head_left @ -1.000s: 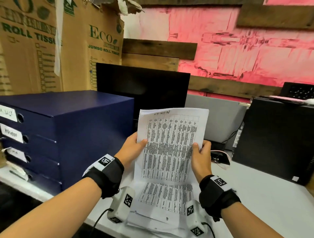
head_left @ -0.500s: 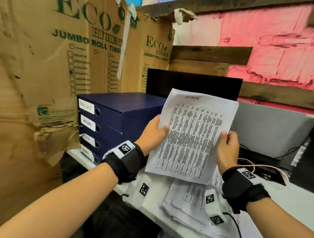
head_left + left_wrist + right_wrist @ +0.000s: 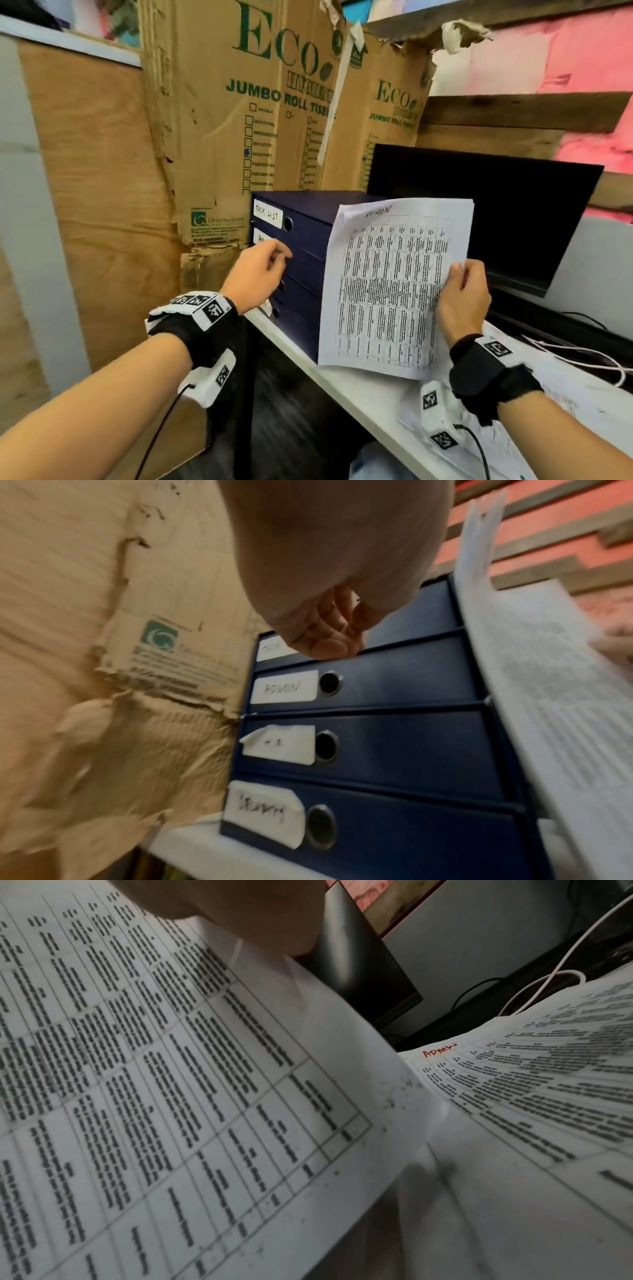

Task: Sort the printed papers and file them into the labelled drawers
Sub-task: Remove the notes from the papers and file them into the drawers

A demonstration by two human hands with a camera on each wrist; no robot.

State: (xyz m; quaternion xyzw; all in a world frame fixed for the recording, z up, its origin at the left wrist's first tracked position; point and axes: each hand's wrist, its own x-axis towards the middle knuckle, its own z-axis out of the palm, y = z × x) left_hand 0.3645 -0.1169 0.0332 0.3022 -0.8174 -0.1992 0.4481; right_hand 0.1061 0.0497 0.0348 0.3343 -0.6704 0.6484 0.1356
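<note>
L hand [image 3: 255, 274] at ADMIN drawer [image 3: 411, 680] — R hand [image 3: 462, 301] pinches sheet [image 3: 387, 291] edge (upright).

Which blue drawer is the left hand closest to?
The second drawer from the top, labelled ADMIN. The left hand half covers its label; the others sit above or below.

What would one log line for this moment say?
left hand: curled, empty, in front of drawers | right hand: pinches sheet, held up | pile: on desk
</note>
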